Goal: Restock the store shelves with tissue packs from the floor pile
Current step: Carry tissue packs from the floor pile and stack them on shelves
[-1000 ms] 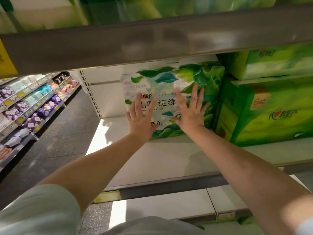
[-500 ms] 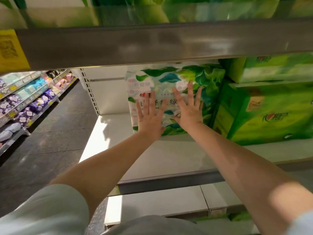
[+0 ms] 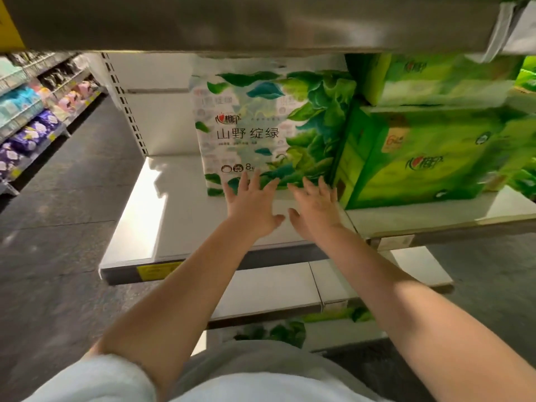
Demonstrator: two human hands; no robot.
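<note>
A white tissue pack [image 3: 269,132] printed with green and teal leaves stands upright at the back of the white shelf [image 3: 174,221], pushed against the green packs on its right. My left hand [image 3: 251,206] is flat with straight spread fingers, the fingertips at the pack's bottom front edge. My right hand [image 3: 315,208] lies beside it, fingers also straight, tips just below the pack's lower right corner. Both hands hold nothing.
Large green tissue packs [image 3: 429,158] are stacked to the right on the same shelf. The metal shelf above [image 3: 246,21] hangs low over the pack. Lower shelves [image 3: 278,288] hold more green packs. An aisle floor [image 3: 58,227] and shelves of purple and pink packs [image 3: 32,132] lie to the left.
Both hands have slid down from the pack's front face to its bottom edge and drawn back a little. The pack now stands fully uncovered against the green packs.
</note>
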